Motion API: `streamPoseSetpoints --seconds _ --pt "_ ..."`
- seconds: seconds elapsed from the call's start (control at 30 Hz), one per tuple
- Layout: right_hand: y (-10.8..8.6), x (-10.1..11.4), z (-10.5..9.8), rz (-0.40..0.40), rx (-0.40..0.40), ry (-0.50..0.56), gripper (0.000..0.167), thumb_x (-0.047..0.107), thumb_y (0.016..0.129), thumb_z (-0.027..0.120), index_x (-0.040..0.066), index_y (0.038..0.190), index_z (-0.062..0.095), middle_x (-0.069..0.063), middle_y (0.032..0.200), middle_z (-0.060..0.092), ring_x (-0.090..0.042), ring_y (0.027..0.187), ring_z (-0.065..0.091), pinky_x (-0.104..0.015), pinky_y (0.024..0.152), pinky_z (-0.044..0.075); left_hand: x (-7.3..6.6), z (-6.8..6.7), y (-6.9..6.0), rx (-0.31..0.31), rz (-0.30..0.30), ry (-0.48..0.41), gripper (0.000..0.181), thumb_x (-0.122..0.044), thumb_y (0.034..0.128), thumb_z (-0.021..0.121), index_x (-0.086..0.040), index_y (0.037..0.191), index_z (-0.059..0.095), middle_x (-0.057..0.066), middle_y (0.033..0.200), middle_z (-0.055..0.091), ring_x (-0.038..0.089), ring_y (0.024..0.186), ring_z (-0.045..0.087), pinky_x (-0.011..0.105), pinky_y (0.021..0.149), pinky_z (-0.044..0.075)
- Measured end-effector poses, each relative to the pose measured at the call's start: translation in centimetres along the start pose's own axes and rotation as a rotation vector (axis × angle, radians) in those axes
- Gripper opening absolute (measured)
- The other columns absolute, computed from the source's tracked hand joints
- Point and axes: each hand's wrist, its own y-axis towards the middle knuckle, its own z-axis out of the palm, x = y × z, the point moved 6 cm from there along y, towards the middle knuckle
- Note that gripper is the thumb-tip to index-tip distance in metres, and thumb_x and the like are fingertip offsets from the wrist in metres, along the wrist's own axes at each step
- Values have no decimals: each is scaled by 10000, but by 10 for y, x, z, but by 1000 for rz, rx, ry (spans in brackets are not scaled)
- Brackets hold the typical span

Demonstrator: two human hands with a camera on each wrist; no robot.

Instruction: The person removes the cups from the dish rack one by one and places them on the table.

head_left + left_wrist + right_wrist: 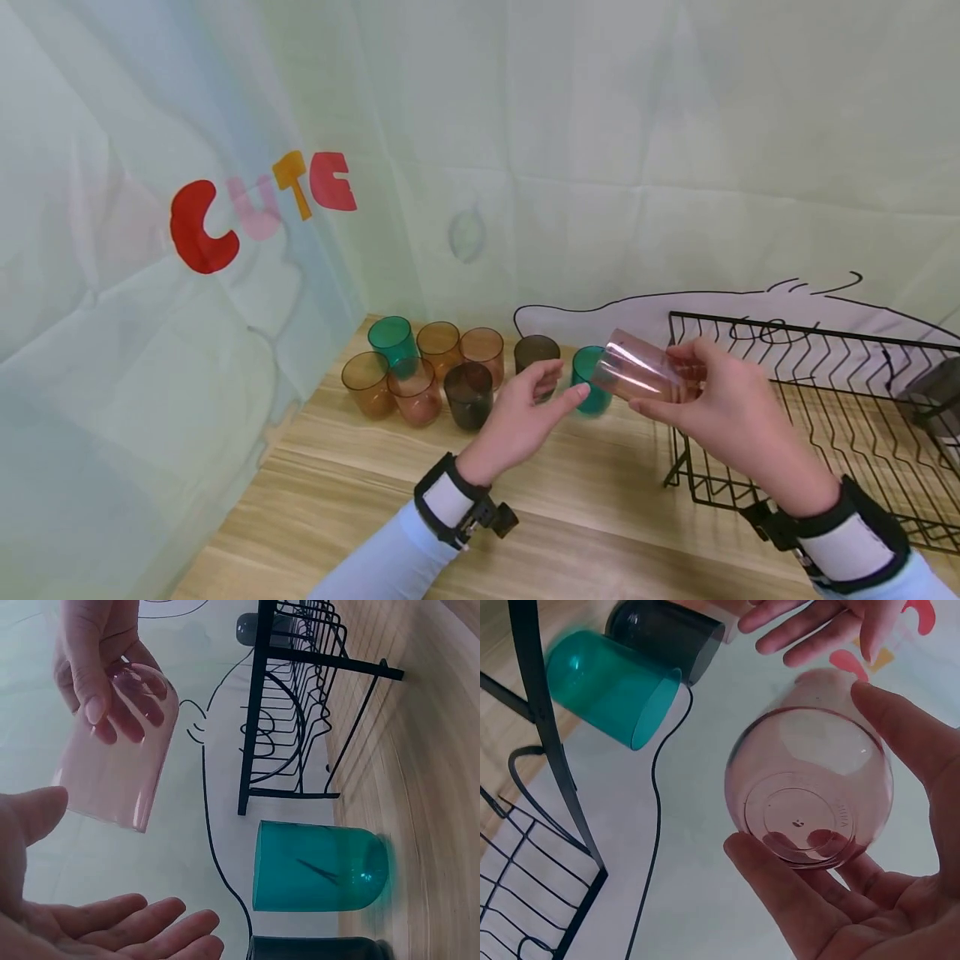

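Observation:
My right hand [731,408] grips a clear pink cup [637,367] round its base end, tilted on its side with the mouth toward the left. In the right wrist view the cup's round bottom [802,817] faces the camera. My left hand [521,417] is held up just left of the cup's mouth, fingers apart and holding nothing. The left wrist view shows a gap between the left thumb [37,814] and the cup. Behind the hands, a teal cup [592,400] and a dark grey cup [537,354] stand upright on the wooden table [570,517].
A black wire dish rack [813,417] stands at the right, with a dark cup [933,396] in its far end. Several amber, pink, teal and dark cups stand grouped at the back left, among them an amber cup [367,387]. A printed cloth [600,167] hangs behind.

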Motion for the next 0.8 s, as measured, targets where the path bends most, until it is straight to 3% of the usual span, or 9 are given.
streamPoseSetpoints --seconds 0.23,0.57,0.8 --pt "-4 2 9 11 -10 76 757 605 658 745 62 1141 534 -143 1051 656 -240 863 668 -218 560 547 -3 1 2 14 7 -73 669 -585 864 539 -134 1352 470 47 1298 572 151 1151 578 328 960 484" --pt "-6 4 17 35 -34 109 722 606 684 725 93 1141 506 -106 1096 644 -215 871 667 -229 594 555 -4 5 5 29 -37 -151 691 -621 833 553 -165 1346 478 15 1307 571 120 1155 570 316 941 489" --pt "-13 5 27 86 -51 133 758 627 696 701 96 1195 492 -92 1078 627 -217 891 661 -321 665 569 -9 2 4 10 16 -194 606 -555 865 562 -147 1310 511 3 1251 597 113 1143 569 335 963 477"
